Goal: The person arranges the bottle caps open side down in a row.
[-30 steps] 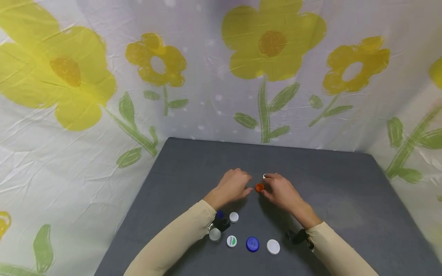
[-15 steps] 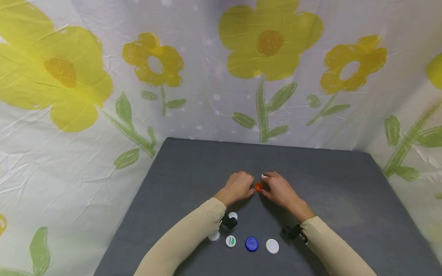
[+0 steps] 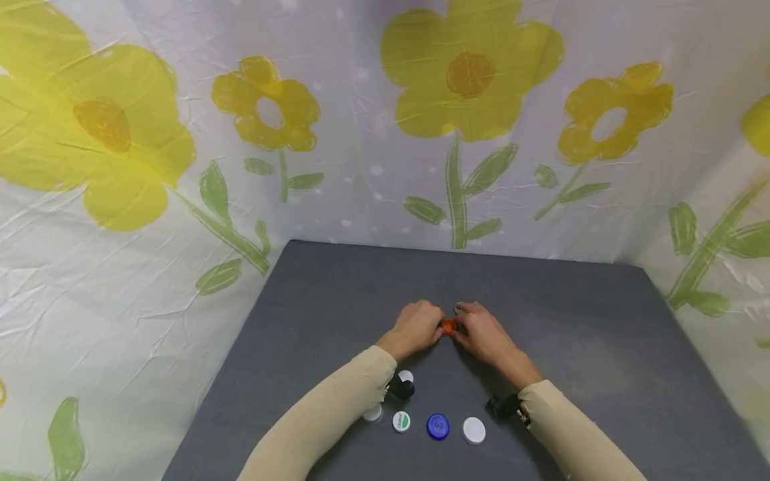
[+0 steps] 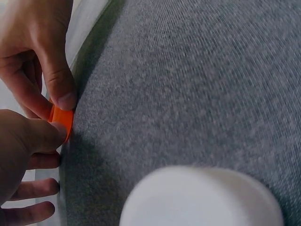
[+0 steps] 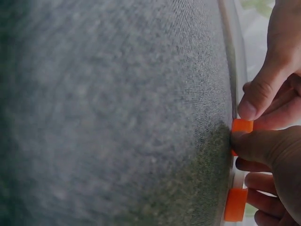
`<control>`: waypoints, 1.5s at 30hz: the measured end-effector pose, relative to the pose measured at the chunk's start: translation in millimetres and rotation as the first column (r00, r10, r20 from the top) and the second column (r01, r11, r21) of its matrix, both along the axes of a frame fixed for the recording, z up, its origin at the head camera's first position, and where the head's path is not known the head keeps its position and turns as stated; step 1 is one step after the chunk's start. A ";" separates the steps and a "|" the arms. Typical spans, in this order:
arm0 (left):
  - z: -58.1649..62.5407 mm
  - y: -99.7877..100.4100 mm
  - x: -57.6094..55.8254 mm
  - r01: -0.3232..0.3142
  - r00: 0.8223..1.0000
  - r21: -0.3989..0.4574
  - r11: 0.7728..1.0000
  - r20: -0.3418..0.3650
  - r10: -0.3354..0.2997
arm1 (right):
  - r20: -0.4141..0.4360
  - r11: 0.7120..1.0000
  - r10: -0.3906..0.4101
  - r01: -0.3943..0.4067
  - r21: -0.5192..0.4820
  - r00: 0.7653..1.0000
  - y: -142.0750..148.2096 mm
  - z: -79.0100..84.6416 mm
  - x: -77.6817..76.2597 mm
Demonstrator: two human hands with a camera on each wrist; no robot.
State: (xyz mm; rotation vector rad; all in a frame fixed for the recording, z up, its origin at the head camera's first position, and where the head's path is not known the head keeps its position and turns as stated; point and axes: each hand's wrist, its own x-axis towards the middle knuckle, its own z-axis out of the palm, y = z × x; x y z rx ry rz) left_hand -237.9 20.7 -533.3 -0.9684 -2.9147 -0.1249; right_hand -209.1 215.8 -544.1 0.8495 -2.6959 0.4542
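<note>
An orange bottle cap, its hollow side up in the head view, sits between my two hands. My left hand pinches it from the left, with the thumb on its near side. From the right my right hand grips the same cap, its thumb laid across the orange side in the right wrist view. A second orange piece shows by the right hand's other fingers in that view. In the head view a small pale thing peeks out by the right index finger, mostly hidden.
Nearer on the grey table lie a blue cap, a white cap and a white cap with a green mark. Another white cap and a clear-rimmed cap are partly covered by the left arm. A flowered cloth surrounds the table.
My left hand has moved right and now reaches the orange cap. The right fingers have closed in on it too, covering more of the pale thing behind.
</note>
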 end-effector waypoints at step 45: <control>45.2 -60.9 84.2 0.182 0.971 0.208 0.961 -0.194 -0.142 | -0.030 0.987 0.070 -0.073 -0.146 0.997 -25.1 51.4 74.8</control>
